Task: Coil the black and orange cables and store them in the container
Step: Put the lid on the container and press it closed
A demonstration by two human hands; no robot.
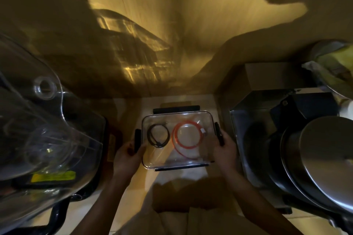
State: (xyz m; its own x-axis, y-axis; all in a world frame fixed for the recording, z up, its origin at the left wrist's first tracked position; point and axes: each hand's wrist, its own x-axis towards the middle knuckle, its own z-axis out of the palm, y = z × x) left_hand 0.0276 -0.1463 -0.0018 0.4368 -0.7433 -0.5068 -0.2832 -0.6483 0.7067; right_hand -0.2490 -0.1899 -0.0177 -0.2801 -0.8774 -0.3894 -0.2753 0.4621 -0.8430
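Single head-worn wide-angle view, looking forward and steeply down from above. Close range: hands and tabletop sit low in centre (edges bend, fisheye-style). Wall fills upper half of frame.

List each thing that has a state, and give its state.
black cable: coiled, inside the container, on its left side.
orange cable: coiled, inside the container, on its right side, one end trailing toward the near wall.
container: clear; whether a lid is on it cannot be told.
left hand: grips the left side clip.
right hand: grips the right side clip.
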